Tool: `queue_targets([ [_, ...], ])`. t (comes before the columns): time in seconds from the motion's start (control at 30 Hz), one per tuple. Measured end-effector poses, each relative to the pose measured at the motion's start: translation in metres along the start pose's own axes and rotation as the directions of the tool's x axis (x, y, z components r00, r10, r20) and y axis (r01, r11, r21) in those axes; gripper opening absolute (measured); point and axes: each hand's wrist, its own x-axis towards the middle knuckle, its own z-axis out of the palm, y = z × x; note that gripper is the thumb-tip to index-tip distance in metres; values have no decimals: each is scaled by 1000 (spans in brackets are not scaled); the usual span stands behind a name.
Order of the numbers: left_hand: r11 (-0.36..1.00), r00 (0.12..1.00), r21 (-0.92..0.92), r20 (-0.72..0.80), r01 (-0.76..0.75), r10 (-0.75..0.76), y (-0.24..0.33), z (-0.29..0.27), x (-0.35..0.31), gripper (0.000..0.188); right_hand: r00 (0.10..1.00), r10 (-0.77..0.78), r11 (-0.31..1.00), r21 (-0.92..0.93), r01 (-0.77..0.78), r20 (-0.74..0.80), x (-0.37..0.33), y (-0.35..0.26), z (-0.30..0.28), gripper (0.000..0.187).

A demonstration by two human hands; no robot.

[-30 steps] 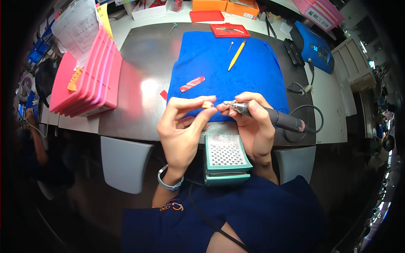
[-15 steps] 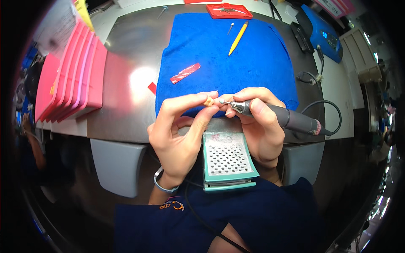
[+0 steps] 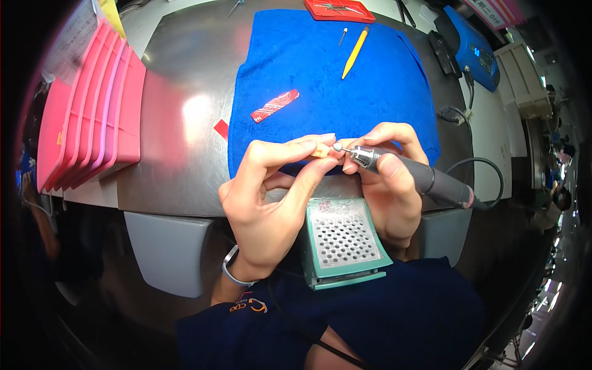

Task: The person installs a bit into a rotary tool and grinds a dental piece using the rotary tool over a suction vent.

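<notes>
Between the thumb and fingertips of my left hand (image 3: 262, 203) I pinch a small yellowish tooth-like piece (image 3: 320, 150), partly covered by the fingers. My right hand (image 3: 394, 194) grips a dark rotary handpiece (image 3: 428, 180) like a pen, pointing left. Its thin metal shank carries a small rounded grey grinding tip (image 3: 337, 147). That tip is close beside the piece; whether they touch I cannot tell. Both hands meet above the near edge of a blue towel (image 3: 327, 80). Below and between my wrists is a green-framed dust-collection grille (image 3: 345, 237) with round holes.
On the towel lie a red-and-white strip (image 3: 275, 106), a yellow pencil-like tool (image 3: 356, 54) and a small bur (image 3: 343, 37). A red case of bits (image 3: 340, 8) sits behind. Pink trays (image 3: 92, 111) stand left; a blue control unit (image 3: 478, 55) stands right, near the handpiece's cable (image 3: 501, 179).
The whole view has shifted slightly, and both hands appear a little farther right. Both grips are unchanged, with the grinding tip still close to the piece.
</notes>
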Motion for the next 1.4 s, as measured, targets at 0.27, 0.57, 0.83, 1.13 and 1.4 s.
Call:
queue_targets([
  [0.27,991,990,3,-29,-136,136,-11,3,-9,23,1000,13,992,-125,-13,-3,-2,1,-2,23],
  [0.57,982,982,25,-15,-189,189,-20,6,-6,21,999,-41,982,-186,43,14,3,1,-4,20],
  [0.83,980,980,34,0,-197,197,-18,4,-9,21,999,-29,990,-138,25,-30,-1,3,-1,19],
  [1.13,980,980,0,18,-199,199,-17,3,-10,23,999,-32,990,-133,35,21,-2,3,-5,17],
  [1.4,982,982,-2,12,-189,189,-17,5,-9,24,998,-39,993,-106,43,42,-1,4,-5,18],
])
